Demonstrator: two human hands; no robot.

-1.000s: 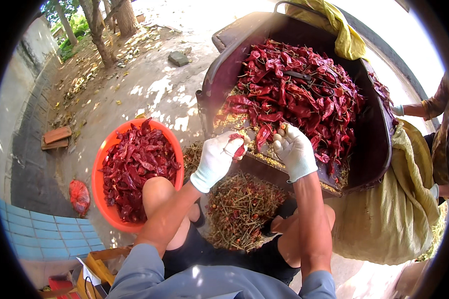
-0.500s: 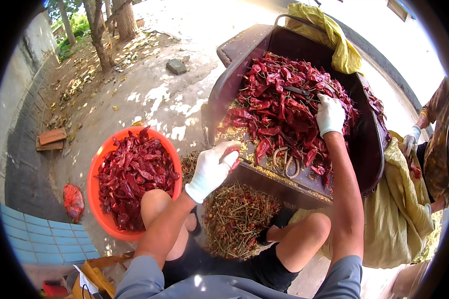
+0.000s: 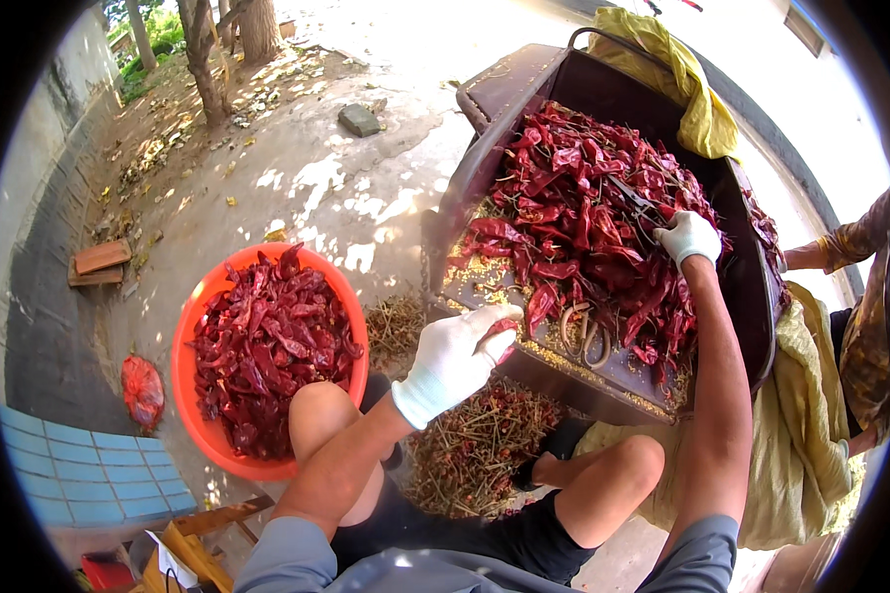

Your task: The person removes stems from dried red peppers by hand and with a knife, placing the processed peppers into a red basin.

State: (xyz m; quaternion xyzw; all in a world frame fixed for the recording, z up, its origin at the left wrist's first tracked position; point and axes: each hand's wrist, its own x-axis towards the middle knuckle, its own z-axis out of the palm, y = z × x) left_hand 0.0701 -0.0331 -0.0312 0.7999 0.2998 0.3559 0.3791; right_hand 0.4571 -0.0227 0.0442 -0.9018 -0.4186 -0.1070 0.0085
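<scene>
My left hand (image 3: 455,358), in a white glove, is closed around a dried red chili pepper (image 3: 505,326) at the near edge of a dark maroon bin (image 3: 593,393). Over the right side of the large chili pile (image 3: 574,212) in that bin, my gloved right hand (image 3: 690,238) is closed on a pair of scissors (image 3: 637,201). Their dark blades point left and slightly away from me. The handles are mostly hidden by my fingers. Beige loop handles (image 3: 595,348) of another tool stick out from the near side of the pile, amid yellow seeds.
An orange-red basin (image 3: 190,410) full of chilies stands by my left knee. Cut stems (image 3: 480,450) heap between my feet. Yellow woven sacks (image 3: 796,395) lie right, beside another person's sleeve (image 3: 865,237). A red plastic bag (image 3: 142,392) and bricks (image 3: 101,259) lie left.
The view has shifted slightly. My right hand has moved a little right and nearer with the scissors, whose blades now look spread. My left hand still grips a chili. The other person's hand has moved.
</scene>
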